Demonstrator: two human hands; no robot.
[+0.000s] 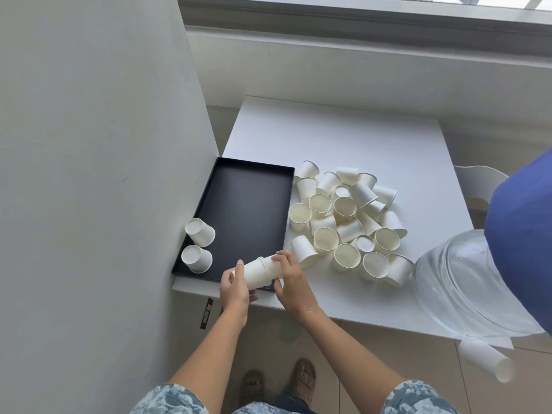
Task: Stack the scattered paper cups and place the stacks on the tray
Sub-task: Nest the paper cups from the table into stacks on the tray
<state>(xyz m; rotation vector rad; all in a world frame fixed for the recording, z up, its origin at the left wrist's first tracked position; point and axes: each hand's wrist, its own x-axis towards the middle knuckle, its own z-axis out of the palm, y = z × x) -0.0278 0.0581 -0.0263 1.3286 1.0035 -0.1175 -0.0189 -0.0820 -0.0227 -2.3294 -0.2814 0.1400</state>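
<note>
both hands are busy over the near edge of the tray. the left hand (234, 286) wraps the wide end of a short stack (259, 271) of nested cups, held nearly on its side, and the right hand (291, 279) closes around the other end, fingers curled over it. i cannot tell how many cups are nested in it; a few, by the rims that show. the stack hangs just above the tray's front corner, not yet set down.

the tray (254, 204) is black and sits at the left of the table (343, 138), against the wall. only two lots of cups rest on it, both at its left edge: one (200, 232) farther back, one (197, 259) nearer, each lying tilted with its base showing. whether they are single cups or short stacks is hard to say.

just right of the tray lies the pile (348, 222), a big loose heap of cups, some upright, some on their sides, some upside down.

so i judge the job barely begun: most cups remain unstacked, and most of the tray is bare.
</note>
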